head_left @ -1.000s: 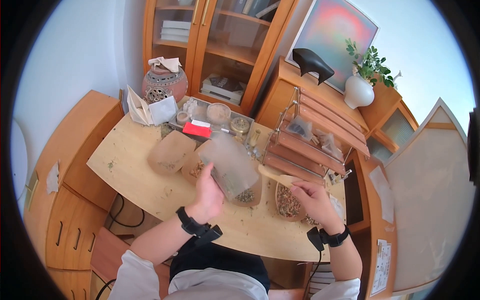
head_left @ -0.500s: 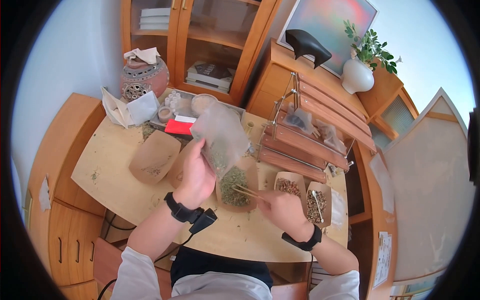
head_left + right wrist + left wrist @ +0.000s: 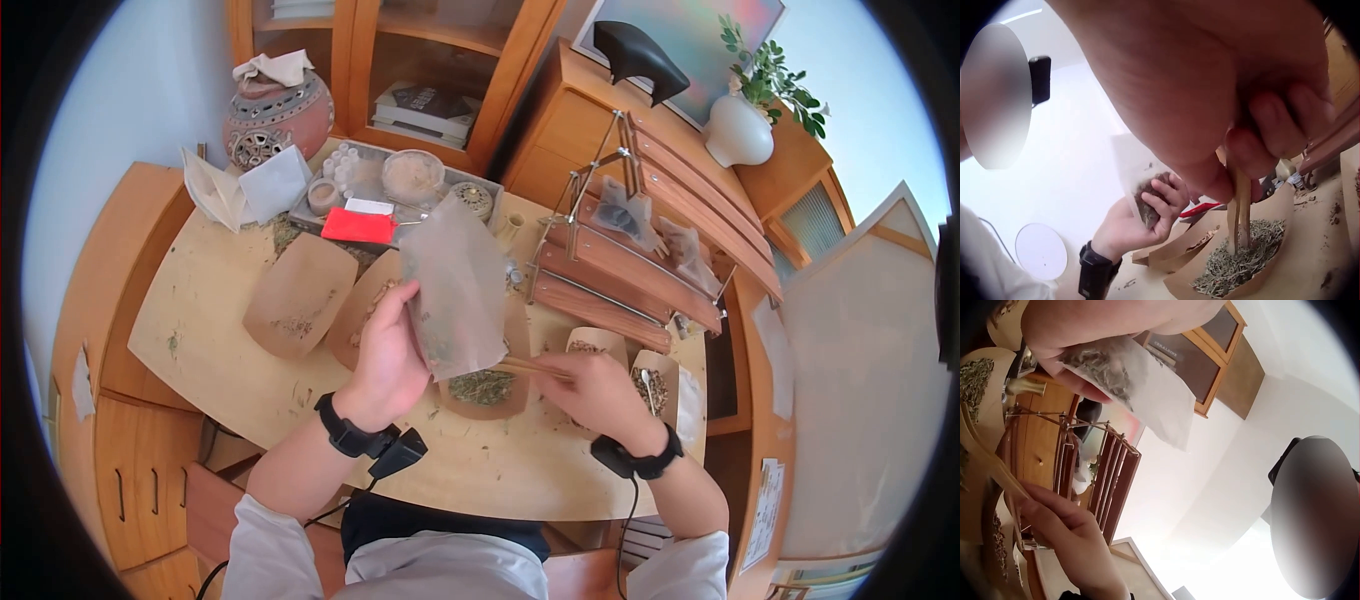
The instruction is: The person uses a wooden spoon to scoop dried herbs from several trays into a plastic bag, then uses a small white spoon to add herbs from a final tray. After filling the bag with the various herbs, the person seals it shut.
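My left hand (image 3: 385,365) grips a translucent white pouch (image 3: 455,285) over the middle of the table. Dried herbs show through the lower part of the pouch in both wrist views. Between the thumb and fingers of my right hand (image 3: 608,400) are light wooden tongs (image 3: 1239,215). Their tips reach into dried green herbs (image 3: 1244,259) in the right wrist view. These herbs lie in a brown paper tray (image 3: 493,407), whose far part is hidden behind the pouch in the head view.
Left of the pouch stand two more paper trays, one (image 3: 290,325) nearly bare. Two others sit at the right, one with a small white spoon (image 3: 650,392). Behind are a grey tray (image 3: 300,214), a red packet (image 3: 358,226) and a wooden tiered rack (image 3: 610,285).
My right hand has brought the tongs left from beside the right-hand trays to the green herbs. The pouch, tilted earlier, now stands more upright in my left hand. The head view has shifted.
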The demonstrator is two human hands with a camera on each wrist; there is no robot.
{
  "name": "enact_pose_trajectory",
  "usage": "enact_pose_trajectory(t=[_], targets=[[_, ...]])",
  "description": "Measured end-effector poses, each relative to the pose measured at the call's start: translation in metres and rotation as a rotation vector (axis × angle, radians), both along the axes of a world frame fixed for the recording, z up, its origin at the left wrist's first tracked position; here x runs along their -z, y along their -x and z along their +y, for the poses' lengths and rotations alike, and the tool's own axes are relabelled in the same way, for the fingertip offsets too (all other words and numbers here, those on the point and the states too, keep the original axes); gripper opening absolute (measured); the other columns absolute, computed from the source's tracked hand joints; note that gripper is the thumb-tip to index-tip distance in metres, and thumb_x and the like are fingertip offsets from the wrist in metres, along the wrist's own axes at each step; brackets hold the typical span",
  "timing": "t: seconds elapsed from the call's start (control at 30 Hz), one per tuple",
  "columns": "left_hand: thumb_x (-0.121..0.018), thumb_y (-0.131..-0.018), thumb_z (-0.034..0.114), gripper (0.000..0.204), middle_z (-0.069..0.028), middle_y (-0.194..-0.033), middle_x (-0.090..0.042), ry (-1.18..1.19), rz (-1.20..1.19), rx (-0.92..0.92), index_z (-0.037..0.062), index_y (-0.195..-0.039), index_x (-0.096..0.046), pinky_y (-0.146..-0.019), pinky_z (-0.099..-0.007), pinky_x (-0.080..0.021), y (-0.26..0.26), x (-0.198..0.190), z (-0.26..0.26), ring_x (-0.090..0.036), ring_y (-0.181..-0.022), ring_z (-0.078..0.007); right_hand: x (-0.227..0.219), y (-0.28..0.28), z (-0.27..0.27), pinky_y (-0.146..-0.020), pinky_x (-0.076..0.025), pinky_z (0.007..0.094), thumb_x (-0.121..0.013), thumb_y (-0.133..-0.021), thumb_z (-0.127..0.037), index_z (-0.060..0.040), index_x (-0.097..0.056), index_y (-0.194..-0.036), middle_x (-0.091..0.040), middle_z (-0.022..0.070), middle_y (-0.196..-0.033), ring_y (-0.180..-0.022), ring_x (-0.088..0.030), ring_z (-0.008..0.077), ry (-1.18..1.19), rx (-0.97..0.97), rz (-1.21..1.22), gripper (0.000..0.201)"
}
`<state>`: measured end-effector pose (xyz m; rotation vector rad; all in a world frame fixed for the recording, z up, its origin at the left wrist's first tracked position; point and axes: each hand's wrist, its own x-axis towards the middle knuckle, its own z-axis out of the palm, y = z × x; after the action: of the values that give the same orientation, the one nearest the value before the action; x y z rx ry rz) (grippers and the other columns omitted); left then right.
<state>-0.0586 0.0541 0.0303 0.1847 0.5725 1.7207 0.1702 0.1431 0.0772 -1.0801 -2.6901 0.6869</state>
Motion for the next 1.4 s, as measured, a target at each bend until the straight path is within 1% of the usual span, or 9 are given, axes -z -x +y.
enact_pose_trajectory(t=[0.1, 0.2, 0.4, 0.5, 0.8, 0.9, 1.0, 1.2, 1.4], targets=[[-0.041, -0.101, 0.032, 0.040, -0.0048, -0.127, -0.058, 0.044, 0.039, -0.053, 0.0082, -0.132, -0.048, -0.104, -0.0411, -0.042, -0.001, 0.002, 0.001, -0.055, -0.119, -0.0204, -0.006, -0.021, 0.001, -0.068, -0.054, 0.0388, -0.063, -0.090, -0.026, -0.0046, -0.073, -0.102, -0.069, 0.0198, -0.082, -0.075, -0.068, 0.0354, 0.131, 0.193, -0.004, 0.027], [-0.042, -0.100, 0.033, 0.040, -0.0046, -0.127, -0.058, 0.060, 0.028, -0.057, 0.0085, -0.131, -0.049, -0.104, -0.0405, -0.042, -0.003, 0.005, 0.002, -0.055, -0.119, -0.0202, -0.006, -0.028, 0.002, -0.067, -0.053, 0.0376, -0.062, -0.091, -0.026, -0.0030, -0.072, -0.102, -0.068, 0.0190, -0.079, -0.071, -0.067, 0.0338, 0.156, 0.253, -0.039, 0.028], [-0.041, -0.100, 0.034, 0.041, -0.0039, -0.129, -0.057, 0.064, 0.034, -0.027, 0.0095, -0.133, -0.048, -0.105, -0.0418, -0.041, -0.001, 0.011, 0.004, -0.054, -0.120, -0.0203, 0.012, -0.009, 0.009, -0.066, -0.050, 0.0351, -0.060, -0.092, -0.027, -0.0017, -0.071, -0.103, -0.067, 0.0162, -0.074, -0.064, -0.062, 0.0305, 0.485, 0.319, -0.065, 0.030], [-0.040, -0.100, 0.034, 0.042, -0.0037, -0.130, -0.056, 0.075, 0.044, -0.051, 0.0100, -0.134, -0.047, -0.106, -0.0429, -0.041, 0.001, 0.013, 0.006, -0.054, -0.121, -0.0205, 0.023, 0.001, 0.006, -0.058, -0.047, 0.0310, -0.061, -0.094, -0.023, 0.0021, -0.070, -0.106, -0.066, 0.0114, -0.070, -0.059, -0.055, 0.0134, 0.439, 0.226, 0.030, 0.029], [-0.039, -0.101, 0.033, 0.045, -0.0055, -0.135, -0.054, 0.055, 0.016, -0.059, 0.0091, -0.139, -0.042, -0.108, -0.0434, -0.039, 0.002, 0.013, 0.007, -0.052, -0.126, -0.0217, 0.048, 0.013, -0.022, -0.060, -0.053, 0.0390, -0.065, -0.092, -0.027, -0.0036, -0.072, -0.105, -0.067, 0.0191, -0.073, -0.064, -0.067, 0.0342, -0.105, 0.098, -0.019, 0.028], [-0.039, -0.101, 0.032, 0.046, -0.0059, -0.137, -0.053, 0.052, 0.038, -0.054, 0.0079, -0.139, -0.041, -0.109, -0.0431, -0.038, 0.003, 0.015, 0.008, -0.051, -0.127, -0.0219, 0.053, 0.011, -0.021, -0.063, -0.054, 0.0421, -0.060, -0.093, -0.028, -0.0095, -0.073, -0.102, -0.066, 0.0179, -0.072, -0.070, -0.066, 0.0363, -0.090, 0.107, 0.041, 0.024], [-0.042, -0.101, 0.033, 0.045, -0.0057, -0.137, -0.052, 0.010, 0.045, -0.067, 0.0070, -0.137, -0.044, -0.109, -0.0396, -0.037, 0.002, 0.013, 0.007, -0.050, -0.128, -0.0204, 0.054, 0.008, -0.020, -0.061, -0.052, 0.0402, -0.061, -0.093, -0.027, -0.0077, -0.072, -0.106, -0.066, 0.0190, -0.074, -0.066, -0.066, 0.0346, 0.061, 0.172, 0.148, 0.026], [-0.040, -0.102, 0.032, 0.047, -0.0065, -0.141, -0.050, 0.042, 0.037, -0.062, 0.0062, -0.141, -0.041, -0.110, -0.0402, -0.037, 0.001, 0.008, 0.005, -0.048, -0.131, -0.0210, 0.031, -0.012, -0.009, -0.059, -0.044, 0.0269, -0.062, -0.096, -0.023, 0.0026, -0.068, -0.108, -0.058, 0.0027, -0.067, -0.062, -0.051, 0.0094, 0.419, 0.212, 0.287, 0.028], [-0.037, -0.102, 0.031, 0.049, -0.0075, -0.142, -0.049, 0.025, 0.054, -0.035, 0.0055, -0.144, -0.036, -0.111, -0.0419, -0.036, -0.001, 0.003, 0.002, -0.047, -0.132, -0.0226, -0.024, -0.025, -0.013, -0.062, -0.042, 0.0223, -0.060, -0.098, -0.020, 0.0045, -0.068, -0.105, -0.057, -0.0027, -0.072, -0.068, -0.046, 0.0041, 0.433, 0.301, 0.340, 0.027]])
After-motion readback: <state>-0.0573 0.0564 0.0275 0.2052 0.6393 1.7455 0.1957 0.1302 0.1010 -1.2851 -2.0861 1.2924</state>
